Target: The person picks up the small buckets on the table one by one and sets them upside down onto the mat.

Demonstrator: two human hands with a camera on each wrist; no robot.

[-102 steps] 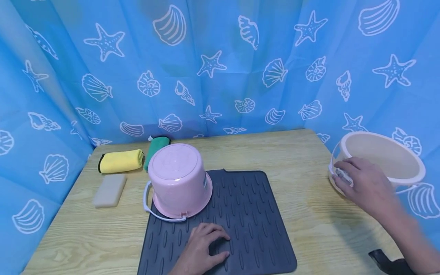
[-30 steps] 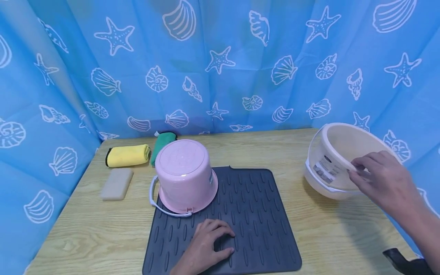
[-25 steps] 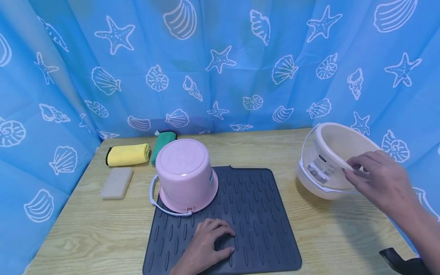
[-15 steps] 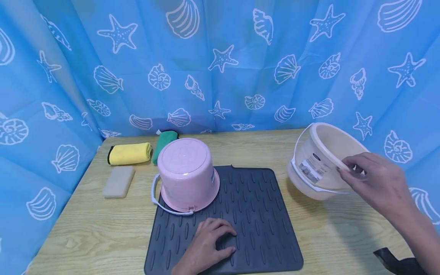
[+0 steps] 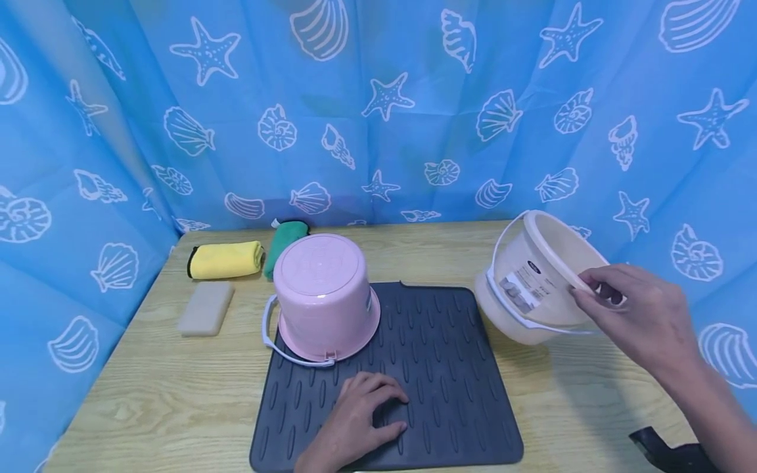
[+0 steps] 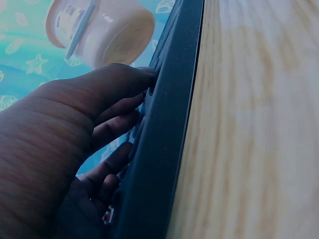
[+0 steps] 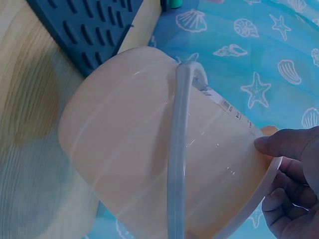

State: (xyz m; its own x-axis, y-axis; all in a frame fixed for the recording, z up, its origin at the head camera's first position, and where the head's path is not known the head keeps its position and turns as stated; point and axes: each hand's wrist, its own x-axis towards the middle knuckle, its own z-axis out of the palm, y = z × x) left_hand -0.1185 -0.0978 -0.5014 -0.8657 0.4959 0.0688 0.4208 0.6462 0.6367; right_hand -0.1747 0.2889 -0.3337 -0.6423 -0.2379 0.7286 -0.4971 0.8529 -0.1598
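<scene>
In the head view my right hand pinches the rim of a cream bucket, thumb outside and fingers toward the inside. That bucket is tilted with its mouth toward the hand, and its base is near the right edge of a dark ridged mat. Its pale handle hangs across the side in the right wrist view. My left hand rests on the front part of the mat, fingers loosely bent around nothing. Behind it a pink bucket stands upside down on the mat, handle out to the left.
On the wooden table's left are a rolled yellow cloth, a green cloth and a pale sponge-like block. A black object shows at the lower right. A blue shell-patterned curtain surrounds the table's back and sides.
Over these frames my right hand has taken the cream bucket by its rim and moved it left toward the mat, tilting it. My left hand stays on the mat.
</scene>
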